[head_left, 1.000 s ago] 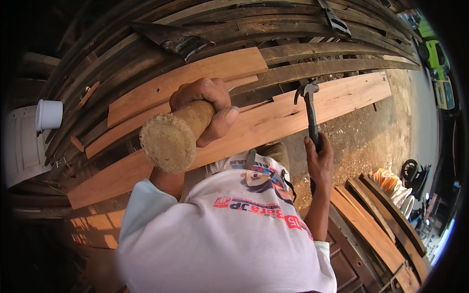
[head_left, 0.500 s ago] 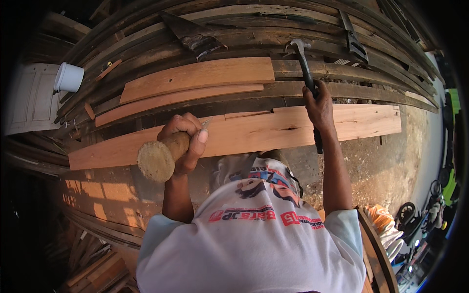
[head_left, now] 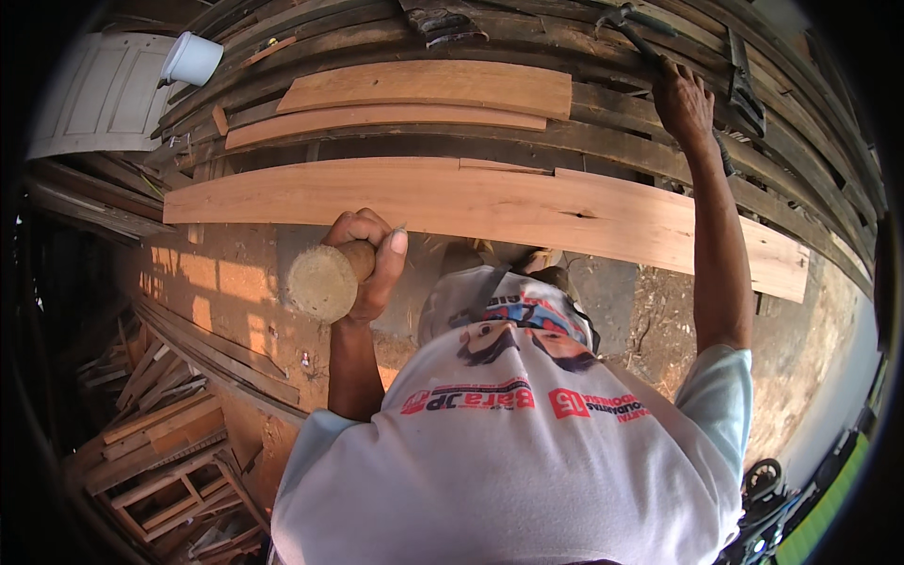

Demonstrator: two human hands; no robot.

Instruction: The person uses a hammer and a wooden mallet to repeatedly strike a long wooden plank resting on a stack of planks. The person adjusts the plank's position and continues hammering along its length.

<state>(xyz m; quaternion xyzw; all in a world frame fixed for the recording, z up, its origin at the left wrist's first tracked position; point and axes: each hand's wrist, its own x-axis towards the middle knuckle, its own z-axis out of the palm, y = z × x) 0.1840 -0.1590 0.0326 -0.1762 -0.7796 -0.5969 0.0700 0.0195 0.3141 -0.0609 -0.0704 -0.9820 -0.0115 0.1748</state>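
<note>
My left hand (head_left: 365, 259) is closed around a thick, round wooden tool handle (head_left: 322, 284), whose flat end faces up. A small pointed tip shows beside the thumb; the tool's far end is hidden. Just beyond this hand lies a long pale plank (head_left: 377, 188) with a shallow notch in its far edge. My right hand (head_left: 685, 102) reaches out to the far right, over the dark beams, with its fingers closed on the handle of a claw hammer (head_left: 638, 40). The hammer's head points toward the far side. To the right of that hand lies a hand saw (head_left: 744, 89).
Two shorter planks, one wide (head_left: 433, 87) and one narrow (head_left: 386, 122), lie on the dark beams (head_left: 621, 141). Part of another saw (head_left: 443, 21) shows at the top. A white bucket (head_left: 192, 59) stands far left, and scrap wood (head_left: 169, 433) is piled lower left.
My right hand has carried the hammer away from the plank, farther out and to the right. The view has shifted, and my left hand now sits at the plank's near edge with its tool.
</note>
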